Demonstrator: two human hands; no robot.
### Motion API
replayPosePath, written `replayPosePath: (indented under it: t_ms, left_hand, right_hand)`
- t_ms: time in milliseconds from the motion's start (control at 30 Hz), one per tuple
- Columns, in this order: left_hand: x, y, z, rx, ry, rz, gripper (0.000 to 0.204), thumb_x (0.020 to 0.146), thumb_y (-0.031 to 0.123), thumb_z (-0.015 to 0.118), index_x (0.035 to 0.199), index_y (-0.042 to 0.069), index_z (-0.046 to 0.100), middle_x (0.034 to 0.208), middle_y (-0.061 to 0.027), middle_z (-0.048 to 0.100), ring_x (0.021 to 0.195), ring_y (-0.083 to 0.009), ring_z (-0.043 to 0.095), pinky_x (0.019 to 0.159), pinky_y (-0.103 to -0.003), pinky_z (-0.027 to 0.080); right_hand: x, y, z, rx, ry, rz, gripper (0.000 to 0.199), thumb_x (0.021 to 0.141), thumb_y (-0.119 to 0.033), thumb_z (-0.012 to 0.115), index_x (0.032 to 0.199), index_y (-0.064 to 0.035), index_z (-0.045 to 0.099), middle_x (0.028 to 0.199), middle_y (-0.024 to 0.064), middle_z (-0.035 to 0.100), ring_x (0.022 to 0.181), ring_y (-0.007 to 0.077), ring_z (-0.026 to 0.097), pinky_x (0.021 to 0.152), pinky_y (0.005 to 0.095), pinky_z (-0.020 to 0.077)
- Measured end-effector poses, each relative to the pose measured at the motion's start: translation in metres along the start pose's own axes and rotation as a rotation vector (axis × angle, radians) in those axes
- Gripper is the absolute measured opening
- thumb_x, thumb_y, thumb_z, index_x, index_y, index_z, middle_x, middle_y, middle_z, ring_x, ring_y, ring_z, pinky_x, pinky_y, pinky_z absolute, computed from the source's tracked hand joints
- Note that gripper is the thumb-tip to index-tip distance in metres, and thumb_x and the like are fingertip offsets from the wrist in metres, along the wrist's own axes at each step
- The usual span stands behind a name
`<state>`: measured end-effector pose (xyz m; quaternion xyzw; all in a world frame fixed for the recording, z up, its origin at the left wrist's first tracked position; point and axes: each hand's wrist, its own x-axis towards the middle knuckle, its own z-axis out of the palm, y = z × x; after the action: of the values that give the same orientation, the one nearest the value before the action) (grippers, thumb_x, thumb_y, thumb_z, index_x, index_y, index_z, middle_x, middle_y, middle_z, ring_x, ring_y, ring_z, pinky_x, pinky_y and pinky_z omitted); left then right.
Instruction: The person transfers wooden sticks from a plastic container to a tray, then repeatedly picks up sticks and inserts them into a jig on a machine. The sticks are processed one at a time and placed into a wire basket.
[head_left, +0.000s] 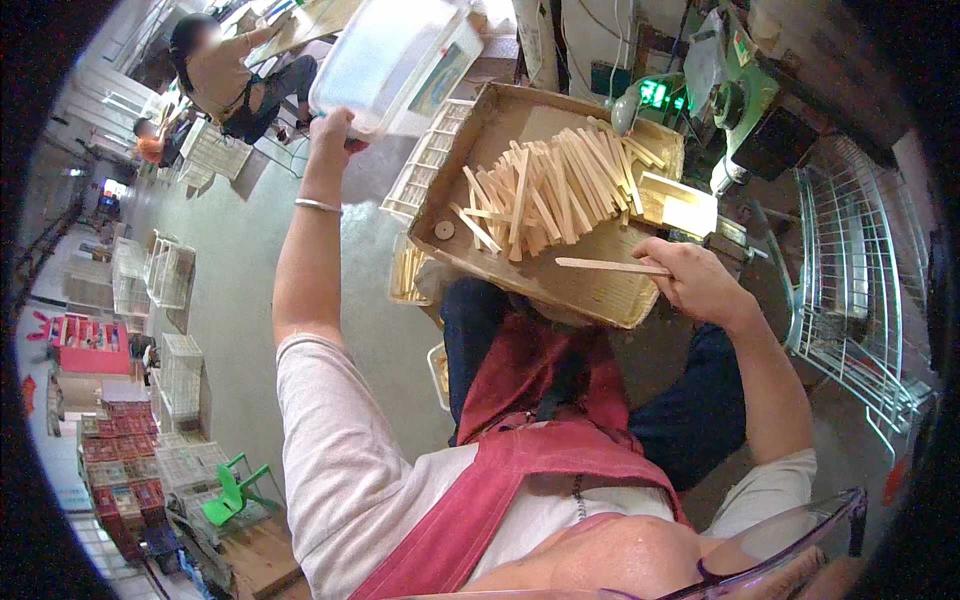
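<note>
**One stick singled out, a tub at the other hand**

With 12 at the top of the view, the person's right hand (695, 285) is at 3 o'clock, thumb and fingers pinched on one end of a flat wooden stick (610, 266). The stick's free end points to 9, over the near edge of a brown tray (600, 295). Inside that tray, toward 1 o'clock, lies a loose heap of wooden sticks (560, 190), with a small wooden disc (444, 230) at its left.

The left arm reaches far out to 11. The left hand (335, 132) is curled closed at the near corner of a translucent tub (385, 65) and appears to have hold of it, though the fingertips are hidden.

The step in hand looks like managing the tub while keeping a single stick apart from the heap. The next move seems to call for a firm left grip on the tub, since the arm is well stretched, and a light right pinch that keeps the stick clear of the tray's edge.
</note>
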<state>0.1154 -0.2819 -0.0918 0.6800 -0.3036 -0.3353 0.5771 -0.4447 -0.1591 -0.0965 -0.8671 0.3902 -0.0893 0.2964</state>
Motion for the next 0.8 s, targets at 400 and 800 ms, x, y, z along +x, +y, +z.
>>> replayPosePath:
  t_ms: [400, 800]
  left_hand:
    - [-0.032, -0.034, 0.036, -0.308, -0.281, -0.301, 0.028, 0.087, 0.013, 0.065, 0.104, -0.007, 0.056, 0.097, -0.0203, 0.068, 0.076, -0.0351, 0.073, 0.054, -0.037, 0.063]
    - [-0.01, -0.123, 0.044, -0.653, -0.173, -0.562, 0.044, 0.088, 0.02, 0.047, 0.127, 0.001, 0.047, 0.105, -0.0172, 0.07, 0.094, -0.0248, 0.071, 0.106, -0.067, 0.031]
  right_hand:
    - [0.0, 0.012, 0.017, -0.207, -0.338, 0.124, 0.018, 0.089, -0.017, 0.056, 0.104, -0.007, 0.062, 0.093, 0.0168, 0.07, 0.094, 0.0375, 0.068, 0.079, 0.0482, 0.0535]
    - [-0.008, -0.012, 0.052, -0.226, -0.738, 0.068, 0.03, 0.088, -0.017, 0.055, 0.114, -0.0022, 0.058, 0.1, 0.0205, 0.071, 0.097, 0.0397, 0.069, 0.077, 0.0504, 0.0551]
